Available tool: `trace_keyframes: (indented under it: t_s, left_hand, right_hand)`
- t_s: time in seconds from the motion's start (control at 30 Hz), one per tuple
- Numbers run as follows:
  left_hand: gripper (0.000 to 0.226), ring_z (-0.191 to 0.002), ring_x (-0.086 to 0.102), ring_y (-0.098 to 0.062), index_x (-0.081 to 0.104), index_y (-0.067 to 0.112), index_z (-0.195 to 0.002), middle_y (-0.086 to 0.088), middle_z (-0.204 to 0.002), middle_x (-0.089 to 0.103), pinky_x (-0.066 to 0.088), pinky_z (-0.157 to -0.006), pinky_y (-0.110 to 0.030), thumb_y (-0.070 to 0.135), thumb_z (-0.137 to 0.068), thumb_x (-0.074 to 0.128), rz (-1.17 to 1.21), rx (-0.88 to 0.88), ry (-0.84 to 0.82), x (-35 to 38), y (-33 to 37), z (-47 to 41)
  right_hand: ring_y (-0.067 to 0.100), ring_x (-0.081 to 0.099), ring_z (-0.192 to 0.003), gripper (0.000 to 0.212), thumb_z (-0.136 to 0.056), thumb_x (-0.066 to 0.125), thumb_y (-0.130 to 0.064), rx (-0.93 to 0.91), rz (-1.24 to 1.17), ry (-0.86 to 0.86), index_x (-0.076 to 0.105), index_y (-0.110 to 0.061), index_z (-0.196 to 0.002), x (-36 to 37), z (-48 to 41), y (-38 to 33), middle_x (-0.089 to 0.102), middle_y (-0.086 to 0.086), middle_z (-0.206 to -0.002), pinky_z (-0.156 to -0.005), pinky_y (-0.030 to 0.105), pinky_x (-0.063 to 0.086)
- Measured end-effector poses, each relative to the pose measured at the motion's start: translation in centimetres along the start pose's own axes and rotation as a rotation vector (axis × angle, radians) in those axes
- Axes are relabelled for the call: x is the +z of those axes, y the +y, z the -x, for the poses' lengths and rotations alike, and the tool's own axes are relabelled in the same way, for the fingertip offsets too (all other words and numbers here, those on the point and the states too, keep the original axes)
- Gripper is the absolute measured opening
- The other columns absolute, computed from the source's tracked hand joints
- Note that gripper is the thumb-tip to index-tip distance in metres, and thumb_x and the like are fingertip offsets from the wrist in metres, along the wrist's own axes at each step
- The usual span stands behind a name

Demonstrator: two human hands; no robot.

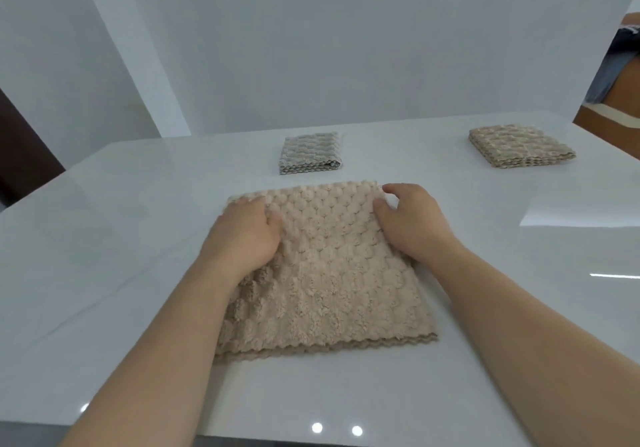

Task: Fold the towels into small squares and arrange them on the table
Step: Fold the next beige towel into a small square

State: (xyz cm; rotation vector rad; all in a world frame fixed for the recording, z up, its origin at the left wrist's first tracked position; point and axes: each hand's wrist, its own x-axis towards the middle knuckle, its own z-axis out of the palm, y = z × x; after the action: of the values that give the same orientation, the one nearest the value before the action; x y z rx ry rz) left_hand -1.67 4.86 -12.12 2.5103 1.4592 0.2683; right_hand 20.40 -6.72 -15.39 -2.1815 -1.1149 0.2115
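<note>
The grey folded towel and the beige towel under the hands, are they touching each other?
Apart. The head view shows a strip of bare white table between the grey folded towel and the far edge of the beige towel.

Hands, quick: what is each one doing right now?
Left hand: closed on the far left edge of the beige towel.
Right hand: closed on its far right corner.

Glossy white table (lamp reflections), pale grey walls, dark doorway left
</note>
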Motion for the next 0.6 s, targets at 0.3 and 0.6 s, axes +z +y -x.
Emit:
trace_keyframes:
  t_s: [0.3, 0.6]
  left_hand:
    - [0.032, -0.078, 0.063, -0.030, 0.066, 0.015, -0.090, -0.005, -0.081, 0.068, 0.054, -0.074, -0.038, 0.035, -0.102, 0.043, 0.080, -0.220, 0.285, 0.7, -3.7, 0.8]
    - [0.031, -0.097, 0.068, -0.031, 0.071, 0.019, -0.120, -0.007, -0.117, 0.072, 0.056, -0.091, -0.040, 0.020, -0.094, 0.055, 0.164, -0.167, 0.386, 1.0, -3.6, 0.8]
  right_hand:
    - [0.027, 0.056, -0.117, 0.039, -0.101, 0.044, -0.043, -0.056, 0.099, 0.017, 0.071, -0.016, -0.111, 0.7, 0.9, 0.6, 0.064, 0.008, -0.123, -0.102, 0.040, 0.045]
    - [0.024, 0.059, -0.109, 0.028, -0.098, 0.052, -0.045, -0.040, 0.074, 0.023, 0.063, -0.026, -0.115, 0.5, 0.9, 0.4, 0.062, 0.004, -0.121, -0.097, 0.040, 0.048]
